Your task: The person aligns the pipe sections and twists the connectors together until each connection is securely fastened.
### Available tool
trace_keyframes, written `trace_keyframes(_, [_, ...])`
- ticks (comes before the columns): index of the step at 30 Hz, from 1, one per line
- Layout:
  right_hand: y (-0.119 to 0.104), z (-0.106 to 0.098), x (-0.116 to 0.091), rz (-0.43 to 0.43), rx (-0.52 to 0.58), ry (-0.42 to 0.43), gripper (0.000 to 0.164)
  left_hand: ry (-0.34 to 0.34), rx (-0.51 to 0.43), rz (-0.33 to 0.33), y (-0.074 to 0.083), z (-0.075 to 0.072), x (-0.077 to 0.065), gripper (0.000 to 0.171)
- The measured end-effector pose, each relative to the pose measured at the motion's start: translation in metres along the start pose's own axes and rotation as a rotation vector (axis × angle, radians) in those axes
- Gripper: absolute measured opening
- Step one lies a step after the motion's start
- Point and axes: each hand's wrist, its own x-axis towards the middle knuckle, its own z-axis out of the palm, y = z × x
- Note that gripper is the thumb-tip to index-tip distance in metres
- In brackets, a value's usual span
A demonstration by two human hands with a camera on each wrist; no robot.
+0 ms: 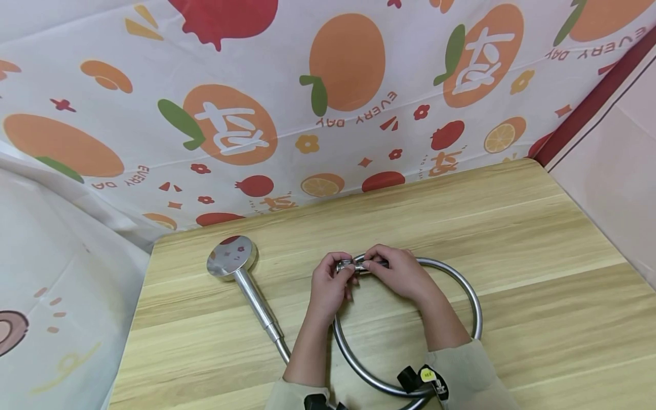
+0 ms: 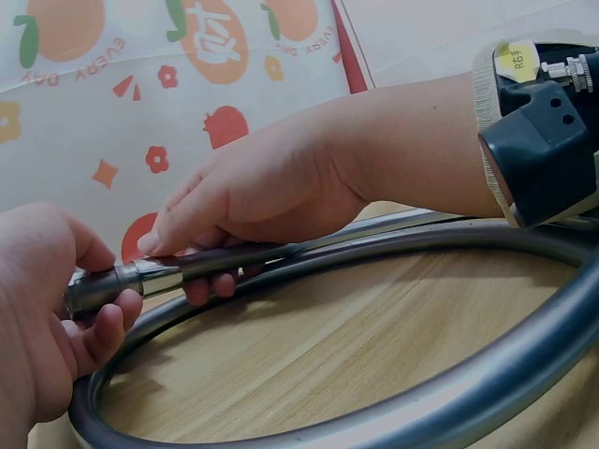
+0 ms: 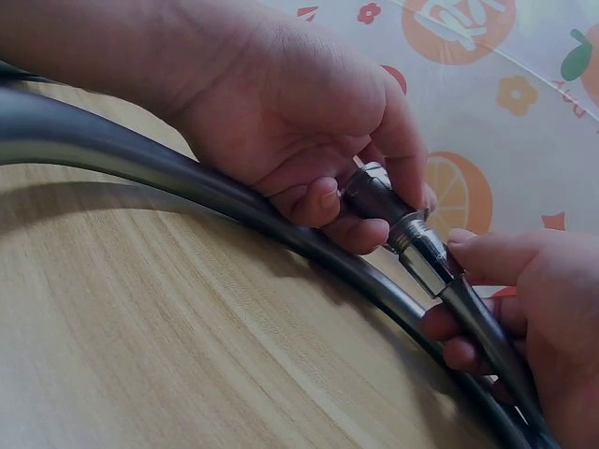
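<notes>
A silvery metal shower hose (image 1: 478, 313) lies in a loop on the wooden table, with its end raised between both hands. My left hand (image 1: 327, 285) pinches the dark metal nut (image 3: 374, 195) at the hose end between thumb and fingers. Beside it, my right hand (image 1: 402, 276) grips the hose just behind a shiny faceted collar (image 3: 426, 262). Threads show between the nut and this collar in the right wrist view. Left of both hands, a chrome shower head (image 1: 232, 256) rests on the table, its handle running toward the left forearm, which hides part of the hose there.
The wooden table (image 1: 553, 256) extends to both sides of the hands. A white cloth (image 1: 287, 85) with fruit prints hangs along its back edge. More pale cloth (image 1: 66, 273) hangs at the left. Wrist cameras (image 1: 410, 378) sit at both cuffs, over the near hose loop.
</notes>
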Motion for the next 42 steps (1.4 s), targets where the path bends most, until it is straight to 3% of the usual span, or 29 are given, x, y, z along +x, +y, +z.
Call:
trace_keyframes(8, [-0.0002, -0.0005, -0.0015, -0.006, 0.018, -0.021, 0.019, 0.009, -0.013, 0.002, -0.0007, -0.0005, 0.0008, 0.02])
trace_keyframes(19, [0.0008, 0.0007, -0.0007, -0.015, -0.009, -0.005, 0.011, 0.004, 0.002, 0.016, -0.0002, 0.0, 0.0002, 0.018])
trace_keyframes(27, [0.0014, -0.0008, -0.0011, 0.0, 0.012, -0.022, 0.023, 0.005, -0.008, 0.001, 0.0005, -0.0001, 0.0006, 0.02])
trace_keyframes(33, [0.001, -0.0002, -0.0004, -0.011, -0.032, -0.017, 0.014, 0.004, -0.011, 0.003, 0.0012, 0.0001, 0.0003, 0.021])
trace_keyframes(42, [0.0013, 0.0002, -0.001, 0.001, 0.025, -0.018, 0.026, 0.002, -0.014, 0.007, 0.0007, 0.0006, 0.0002, 0.02])
